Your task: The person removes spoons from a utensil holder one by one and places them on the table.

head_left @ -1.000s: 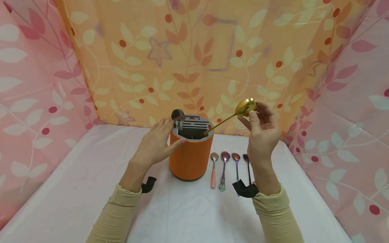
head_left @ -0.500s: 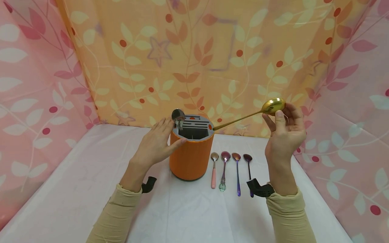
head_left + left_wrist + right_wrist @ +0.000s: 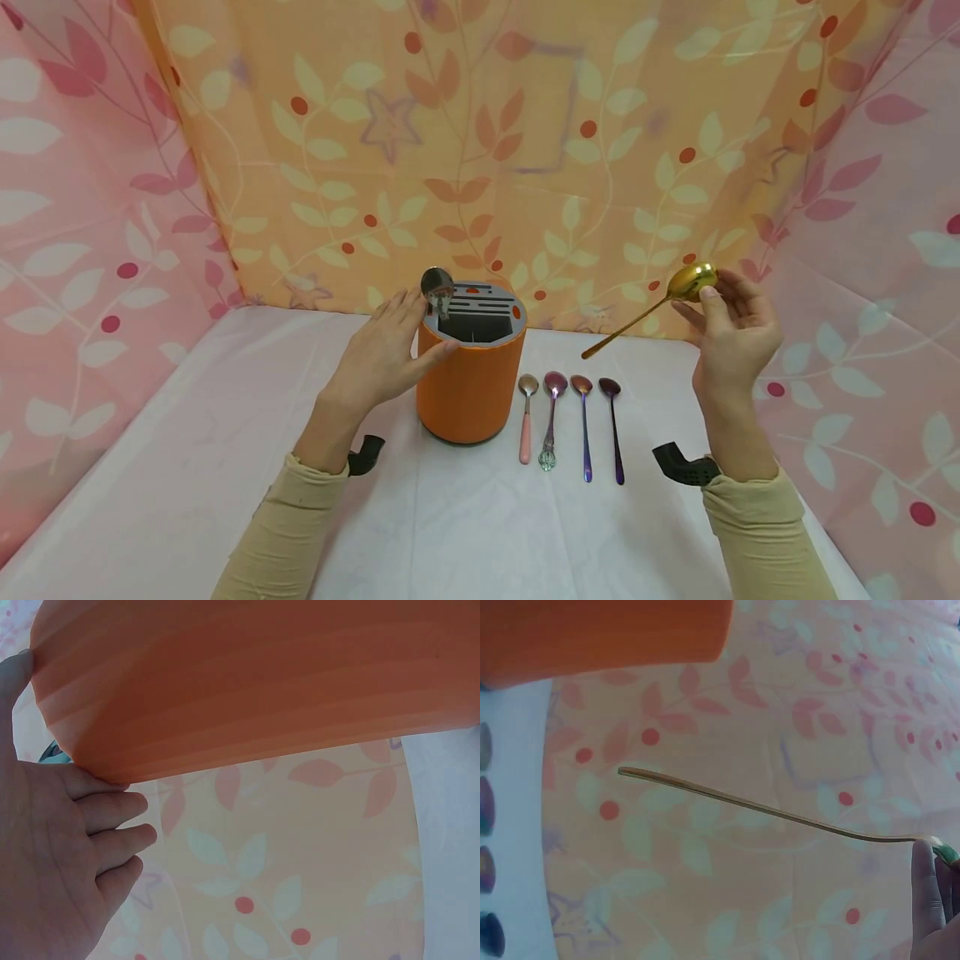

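My right hand [image 3: 738,333] pinches a gold spoon [image 3: 692,283] by its bowl, in the air right of the orange utensil holder [image 3: 468,392]. Its thin handle slants down to the left, clear of the holder; the right wrist view shows the gold handle [image 3: 742,801] at full length. My left hand [image 3: 378,350] rests with straight fingers against the holder's left side and rim. In the left wrist view its fingers [image 3: 116,814] touch the orange wall. A silver spoon [image 3: 437,285] stands bowl up at the left of the holder's grey slotted top.
On the white cloth, right of the holder, lie a pink-handled spoon [image 3: 526,417], a purple spoon with an ornate handle [image 3: 551,417], a copper-and-blue spoon [image 3: 585,425] and a dark purple spoon [image 3: 615,429]. Patterned curtains [image 3: 465,125] enclose the back and sides.
The right hand has drawn the gold spoon's handle out of the holder and carried it right, then slightly down. The left hand stays on the holder.
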`<state>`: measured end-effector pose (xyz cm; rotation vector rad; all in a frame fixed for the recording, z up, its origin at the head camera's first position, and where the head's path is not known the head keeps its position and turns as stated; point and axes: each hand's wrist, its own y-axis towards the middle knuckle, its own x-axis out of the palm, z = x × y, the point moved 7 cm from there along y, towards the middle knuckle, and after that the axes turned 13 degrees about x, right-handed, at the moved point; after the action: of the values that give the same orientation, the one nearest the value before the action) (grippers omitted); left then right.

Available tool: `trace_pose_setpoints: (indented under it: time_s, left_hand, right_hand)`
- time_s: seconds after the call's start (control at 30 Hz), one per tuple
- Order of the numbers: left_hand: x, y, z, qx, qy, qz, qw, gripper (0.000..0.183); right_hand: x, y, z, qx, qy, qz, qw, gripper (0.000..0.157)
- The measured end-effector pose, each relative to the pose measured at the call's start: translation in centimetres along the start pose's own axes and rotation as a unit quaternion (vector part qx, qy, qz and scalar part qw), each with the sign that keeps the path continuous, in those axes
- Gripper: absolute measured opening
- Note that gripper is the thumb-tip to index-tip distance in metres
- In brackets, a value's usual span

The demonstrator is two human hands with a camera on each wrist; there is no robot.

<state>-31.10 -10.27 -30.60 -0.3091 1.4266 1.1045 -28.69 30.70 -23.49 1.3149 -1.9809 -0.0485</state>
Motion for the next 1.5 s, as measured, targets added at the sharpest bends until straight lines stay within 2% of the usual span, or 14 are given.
trace_pose_setpoints:
  time_s: [0.17,0.27,0.37,0.5,0.77,0.87,1.0,1.1,1.3,1.5]
  left_hand:
    - [0.0,0.0,-0.1,-0.001,0.0,0.002,1.0,0.103]
    - [0.0,0.0,-0.1,0.0,0.001,0.001,1.0,0.103]
    - [0.1,0.1,-0.1,0.0,-0.001,-0.001,1.0,0.102]
    - [0.0,0.1,-0.1,-0.002,-0.003,-0.003,1.0,0.102]
    - [0.0,0.2,0.1,-0.001,-0.001,-0.007,1.0,0.098]
    - [0.0,0.2,0.1,-0.001,0.002,-0.006,1.0,0.098]
    - [0.0,0.1,-0.1,-0.002,0.002,-0.007,1.0,0.1]
    - [0.0,0.1,-0.1,-0.004,-0.001,-0.008,1.0,0.101]
    - [0.0,0.1,-0.2,-0.006,-0.002,-0.003,1.0,0.102]
    - [0.1,0.2,-0.2,-0.008,-0.004,-0.001,1.0,0.103]
  right_hand:
    - [-1.9,0.7,1.4,0.044,-0.077,-0.007,0.996,0.027]
    - [-3.3,1.1,2.8,0.101,-0.133,-0.018,0.986,0.027]
    - [-4.8,1.3,4.5,0.164,-0.203,-0.046,0.964,0.029]
    - [-6.4,1.4,6.2,0.215,-0.293,-0.094,0.927,0.031]
    - [-8.5,2.0,8.6,0.256,-0.415,-0.144,0.861,0.043]
    - [-9.1,2.2,9.5,0.267,-0.439,-0.16,0.843,0.045]
    - [-9.9,2.5,11.1,0.282,-0.441,-0.171,0.835,0.044]
    - [-10.7,3.0,12.3,0.284,-0.444,-0.165,0.833,0.044]
    - [-12.8,3.7,15.2,0.306,-0.455,-0.151,0.823,0.045]
    - [-15.0,4.2,17.6,0.346,-0.413,-0.132,0.832,0.05]
